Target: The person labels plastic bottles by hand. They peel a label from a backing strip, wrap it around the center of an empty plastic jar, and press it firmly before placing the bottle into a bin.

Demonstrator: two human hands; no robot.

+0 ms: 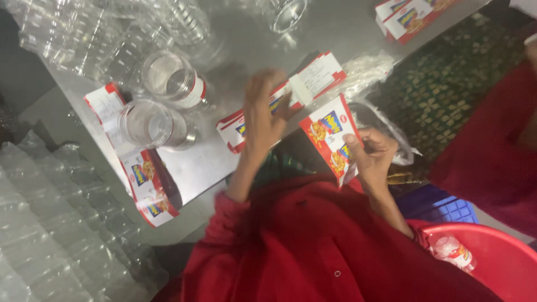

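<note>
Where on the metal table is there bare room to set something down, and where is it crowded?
Bare metal table shows between the two clear jars and the left hand, and along the far edge between the upper jar and the corner label stack. The far left, heaped with clear plastic containers, is crowded. The right hand holds a label.
</note>
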